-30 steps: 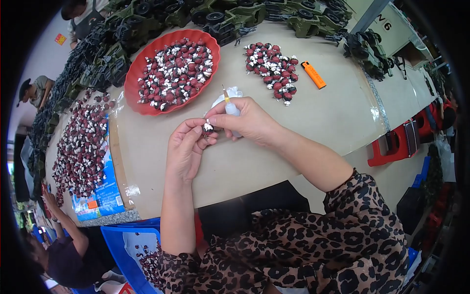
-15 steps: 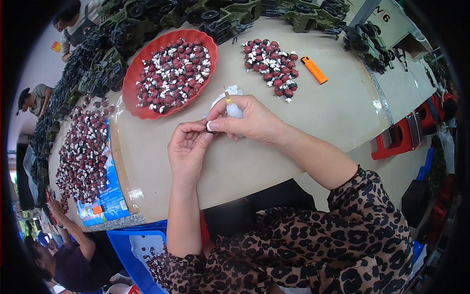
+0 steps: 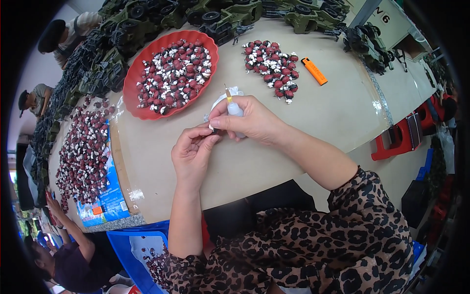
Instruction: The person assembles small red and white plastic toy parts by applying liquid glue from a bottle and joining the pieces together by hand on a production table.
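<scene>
My left hand [image 3: 192,153] pinches a small white and dark piece [image 3: 213,129] between thumb and fingertips. At the same piece are the thumb and fingertips of my right hand [image 3: 259,120]. Tucked in my right hand is a translucent squeeze bottle [image 3: 235,110] with a yellow collar and a thin needle tip pointing up and away. Crumpled white plastic or paper [image 3: 236,91] lies just behind the bottle. Beyond my hands stands a scalloped red bowl [image 3: 128,98] full of small red, black and white figure heads. More heads form a loose pile [image 3: 272,68] to its right.
An orange lighter [image 3: 314,71] lies right of that pile. At left, a large heap of heads [image 3: 84,152] covers a blue printed sheet [image 3: 115,196]. Green toy vehicles [image 3: 210,17] line the far edge. A blue bin [image 3: 122,250] sits below left; co-workers [image 3: 73,259] are at left.
My left hand has shifted slightly right and up, with the small piece. The squeeze bottle has tilted a little in my right hand. A co-worker at the far left has leaned forward.
</scene>
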`<state>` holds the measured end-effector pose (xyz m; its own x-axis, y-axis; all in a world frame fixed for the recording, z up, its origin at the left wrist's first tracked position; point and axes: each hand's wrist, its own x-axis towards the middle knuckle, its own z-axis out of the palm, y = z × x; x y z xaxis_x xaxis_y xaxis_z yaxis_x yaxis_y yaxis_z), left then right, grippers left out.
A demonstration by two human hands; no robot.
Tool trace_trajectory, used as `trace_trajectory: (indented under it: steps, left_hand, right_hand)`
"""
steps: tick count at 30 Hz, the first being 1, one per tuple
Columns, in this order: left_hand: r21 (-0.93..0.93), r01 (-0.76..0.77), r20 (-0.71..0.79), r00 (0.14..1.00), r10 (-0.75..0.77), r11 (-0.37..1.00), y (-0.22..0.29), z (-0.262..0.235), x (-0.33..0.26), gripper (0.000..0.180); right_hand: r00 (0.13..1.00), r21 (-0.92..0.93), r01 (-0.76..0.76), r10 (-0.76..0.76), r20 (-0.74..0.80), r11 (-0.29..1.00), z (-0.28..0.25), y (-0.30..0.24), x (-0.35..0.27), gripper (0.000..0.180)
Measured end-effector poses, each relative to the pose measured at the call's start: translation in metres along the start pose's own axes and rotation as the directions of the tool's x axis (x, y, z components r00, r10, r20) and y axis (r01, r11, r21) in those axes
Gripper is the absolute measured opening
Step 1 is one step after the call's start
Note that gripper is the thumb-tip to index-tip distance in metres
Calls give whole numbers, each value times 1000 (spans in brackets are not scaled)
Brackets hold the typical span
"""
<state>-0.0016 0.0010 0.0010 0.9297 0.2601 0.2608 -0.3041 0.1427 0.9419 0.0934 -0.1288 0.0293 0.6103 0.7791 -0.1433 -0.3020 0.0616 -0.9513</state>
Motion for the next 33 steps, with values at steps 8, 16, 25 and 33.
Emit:
trace_trajectory:
  steps: [8,16,25,33]
  left_hand:
    - [65,-26,-11,1000,27,998,-5,-1,0,14]
    - [99,-90,-36,995,94,991,0,0,1,16]
    - [120,-117,-47,991,123,986,-3,0,1,13]
    - [20,-31,-187,982,34,999,0,0,4,15]
  right_hand:
    - [1000,-3,-13,13,21,1000,-2,1,0,15]
    - [999,31,15,-16,29,999,0,1,1,12]
    - [999,37,11,-12,37,999,0,1,1,12]
    - [994,-77,-49,41,-105,996,-2,0,2,20]
